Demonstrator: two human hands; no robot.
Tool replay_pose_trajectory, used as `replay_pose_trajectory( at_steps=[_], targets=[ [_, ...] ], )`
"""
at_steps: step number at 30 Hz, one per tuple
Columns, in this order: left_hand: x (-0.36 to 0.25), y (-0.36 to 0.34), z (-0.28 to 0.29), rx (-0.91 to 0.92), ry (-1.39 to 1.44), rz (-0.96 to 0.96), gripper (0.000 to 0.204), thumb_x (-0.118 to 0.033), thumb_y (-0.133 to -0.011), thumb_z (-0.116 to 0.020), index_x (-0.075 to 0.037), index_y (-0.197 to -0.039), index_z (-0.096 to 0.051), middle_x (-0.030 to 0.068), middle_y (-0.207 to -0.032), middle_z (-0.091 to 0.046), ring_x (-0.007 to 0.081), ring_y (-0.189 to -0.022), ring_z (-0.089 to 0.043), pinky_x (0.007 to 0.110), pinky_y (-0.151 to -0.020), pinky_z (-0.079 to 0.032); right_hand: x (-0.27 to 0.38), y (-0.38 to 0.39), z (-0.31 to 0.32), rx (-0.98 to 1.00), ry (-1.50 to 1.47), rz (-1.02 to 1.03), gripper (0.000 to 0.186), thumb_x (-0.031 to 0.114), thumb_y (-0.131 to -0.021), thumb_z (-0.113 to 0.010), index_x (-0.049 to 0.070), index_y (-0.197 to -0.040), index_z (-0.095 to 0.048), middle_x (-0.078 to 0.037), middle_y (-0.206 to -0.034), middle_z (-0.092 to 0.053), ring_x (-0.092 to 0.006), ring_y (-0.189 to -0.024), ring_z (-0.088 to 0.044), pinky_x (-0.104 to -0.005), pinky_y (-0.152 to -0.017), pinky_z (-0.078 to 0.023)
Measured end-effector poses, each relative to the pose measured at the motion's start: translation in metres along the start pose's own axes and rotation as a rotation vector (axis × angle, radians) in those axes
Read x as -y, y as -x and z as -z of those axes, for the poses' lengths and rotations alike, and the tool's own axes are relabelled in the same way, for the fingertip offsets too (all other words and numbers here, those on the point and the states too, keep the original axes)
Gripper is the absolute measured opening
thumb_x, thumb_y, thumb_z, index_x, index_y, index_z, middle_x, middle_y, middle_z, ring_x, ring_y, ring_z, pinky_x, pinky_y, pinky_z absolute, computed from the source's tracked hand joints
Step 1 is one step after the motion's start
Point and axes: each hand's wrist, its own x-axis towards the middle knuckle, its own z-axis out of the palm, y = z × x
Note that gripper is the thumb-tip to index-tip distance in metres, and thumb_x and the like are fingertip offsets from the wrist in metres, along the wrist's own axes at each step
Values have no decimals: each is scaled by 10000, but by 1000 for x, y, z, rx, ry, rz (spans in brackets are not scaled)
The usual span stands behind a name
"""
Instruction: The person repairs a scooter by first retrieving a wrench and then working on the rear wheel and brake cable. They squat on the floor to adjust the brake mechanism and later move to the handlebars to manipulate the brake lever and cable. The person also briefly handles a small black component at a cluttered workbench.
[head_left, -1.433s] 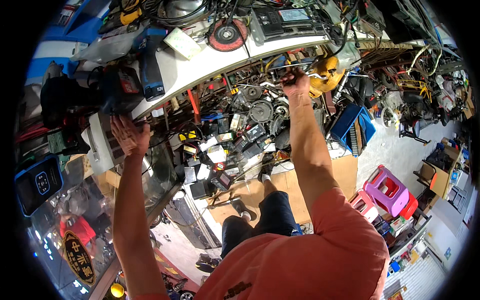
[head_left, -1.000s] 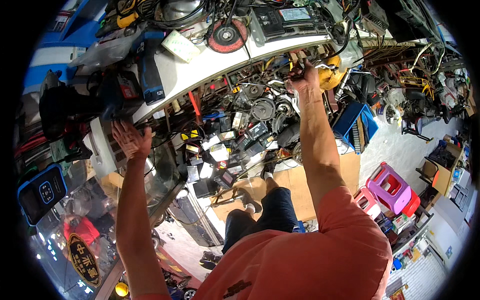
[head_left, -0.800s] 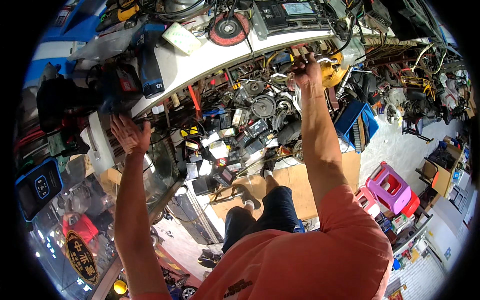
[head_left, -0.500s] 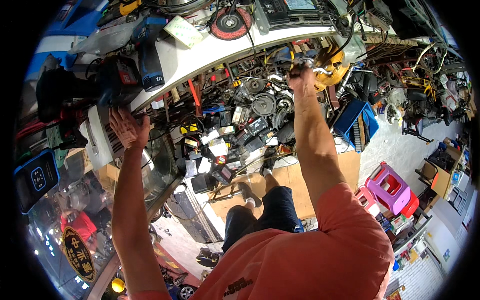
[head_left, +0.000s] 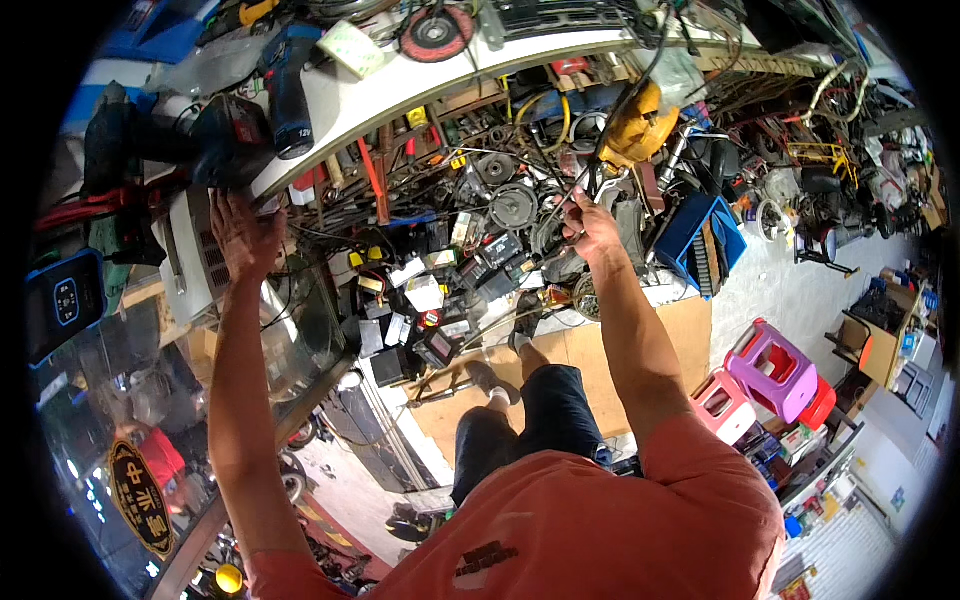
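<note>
Up high, right hand (head_left: 592, 222) grips a wrench (head_left: 588, 190); left hand (head_left: 243, 232) flat on white shelf (head_left: 400, 85)

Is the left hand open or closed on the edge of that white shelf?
Open. The left hand lies flat, fingers spread, against the edge of the white shelf, gripping nothing.

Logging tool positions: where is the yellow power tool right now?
Head view, upper right: the yellow power tool hangs under the white shelf, just above the right hand.

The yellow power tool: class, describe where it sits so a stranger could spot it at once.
Find the long white shelf curving across the top. Under its right part, just above the right hand, hangs the yellow power tool. It is the one bright yellow body among dark metal parts.
</note>
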Motion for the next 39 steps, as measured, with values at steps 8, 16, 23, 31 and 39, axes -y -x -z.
replay_pose_trajectory(
  at_steps=[8,16,23,31,39],
  targets=[
    [-258,96,77,110,713,45,344,-22,-796,-680,-57,-1138,-661,172,-1221,-631,335,-1124,-584,436,-966,-471,24,-141,77,-123,-21,100,233,322,-999,-606,111,-900,-603,-34,-676,-647,-162,-425,-414,-312,-392,-306],
    [-358,169,25,584,1148,166,198,-92,-889,-679,5,-1060,-657,165,-1028,-689,269,-875,-711,335,-755,-550,27,-144,-19,-17,661,310,406,346,-871,-781,-43,-959,-706,-75,-761,-686,-183,-689,-596,-332,-625,-466],
    [-360,177,-18,1054,1689,1203,450,-443,-1032,-477,-48,-1180,-633,117,-1110,-708,198,-973,-680,382,-845,-527,-55,54,40,-45,796,434,447,366,-927,-698,37,-667,-544,-9,-605,-435,-142,-598,-374,-362,-529,-340],
    [-383,236,-40,1302,2306,1381,213,-174,-982,-487,5,-957,-599,155,-899,-667,310,-794,-668,470,-741,-587,-84,213,43,355,826,173,304,295,-978,-660,-1,-919,-696,48,-675,-530,-52,-620,-429,-266,-523,-383],
    [-274,360,-2,1155,2308,1822,182,-216,-908,-567,-78,-790,-562,88,-718,-606,193,-514,-485,365,-499,-382,-77,170,60,207,767,108,316,345,-995,-614,38,-1068,-635,-64,-800,-706,-74,-539,-464,-233,-487,-369]
  ],
)
